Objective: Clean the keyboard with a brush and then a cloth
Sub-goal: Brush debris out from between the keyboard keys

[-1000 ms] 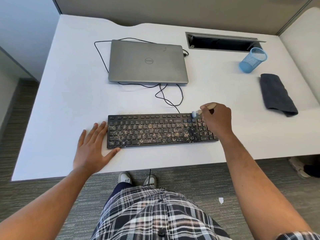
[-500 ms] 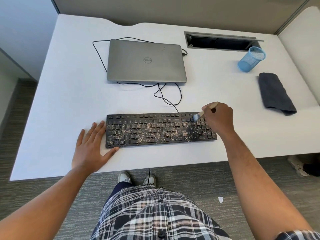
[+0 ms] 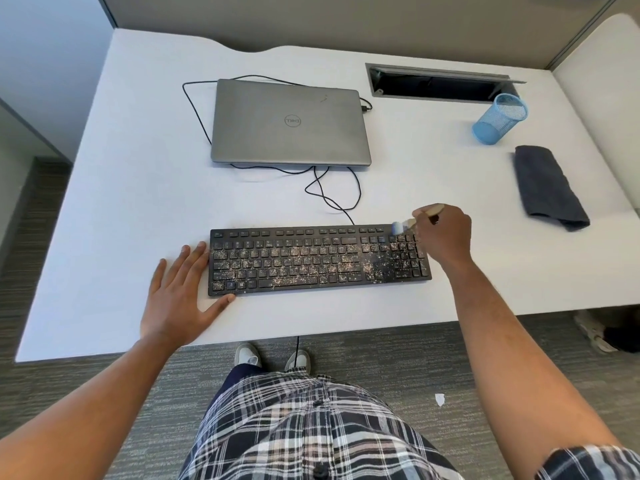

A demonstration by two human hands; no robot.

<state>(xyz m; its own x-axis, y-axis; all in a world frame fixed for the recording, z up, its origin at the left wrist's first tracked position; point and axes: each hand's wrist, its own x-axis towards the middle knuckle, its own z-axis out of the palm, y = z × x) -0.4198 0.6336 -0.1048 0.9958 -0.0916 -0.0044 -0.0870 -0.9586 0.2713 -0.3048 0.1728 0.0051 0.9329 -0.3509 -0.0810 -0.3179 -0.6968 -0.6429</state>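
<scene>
- The white worktop carries everything; its right end runs out of the picture.
- The closed grey laptop sits well beyond the right hand's grip, a black cable looping from under it toward the keyboard.
- The black keyboard, speckled with pale crumbs, lies directly under that grip; its upper right corner is hidden by the knuckles.
- The dark cloth lies folded well to the right of the grip, with the blue mesh cup beyond it.
- The left hand lies flat, fingers straight and released, touching the keyboard's left edge.
- The right hand is clenched round the brush; the handle is mostly hidden inside the grip.
- The brush's blurred bluish bristles stick out left of the grip, at the keyboard's top row; whether they touch the keys is unclear.
</scene>
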